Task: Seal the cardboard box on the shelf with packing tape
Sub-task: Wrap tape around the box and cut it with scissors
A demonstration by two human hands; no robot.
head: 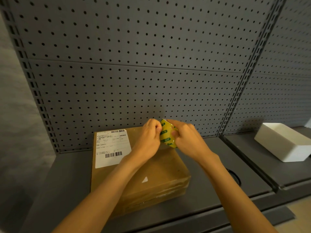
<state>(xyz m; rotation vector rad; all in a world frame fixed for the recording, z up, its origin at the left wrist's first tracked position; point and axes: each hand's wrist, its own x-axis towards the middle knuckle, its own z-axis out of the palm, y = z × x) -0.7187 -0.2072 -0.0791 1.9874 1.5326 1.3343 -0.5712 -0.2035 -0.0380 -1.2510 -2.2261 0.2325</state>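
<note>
Nearest to us the shelf (pixel 210 190) runs dark and flat, and the box (pixel 156 174) lies on it just left of centre, flaps down, its top and near side glossy with what looks like clear film or tape already laid. A white label (pixel 111 148) with barcodes covers its far left corner. A small white scrap (pixel 145 179) sits on the lid near the front.

Above the far edge of the box we hold the tape (pixel 167 134), a yellow roll with green print, between both hands. Our right hand (pixel 186 138) has its grip closed round the roll, thumb pressed on its face and forefinger laid over the top. Our left hand (pixel 148 137) is pinched tight at the roll's left edge, fingertips together; we judge it is picking for the loose end, though we cannot tell whether it has caught any tape yet.

So the step in hand looks like freeing the tape end, before any new strip goes down. The next move calls for peeling a clean length off, setting the end on the far side of the box and drawing it toward us along the seam.

Little stands in the way. A dark ring-shaped thing (pixel 234 178) lies on the shelf right of the box, partly hidden by our right forearm. Farther right, on the next shelf bay, a white tray (pixel 282 143) sits well apart. Behind everything rises the pegboard (pixel 134 64), just beyond the box's far edge, which leaves scant room to start a strip there.
</note>
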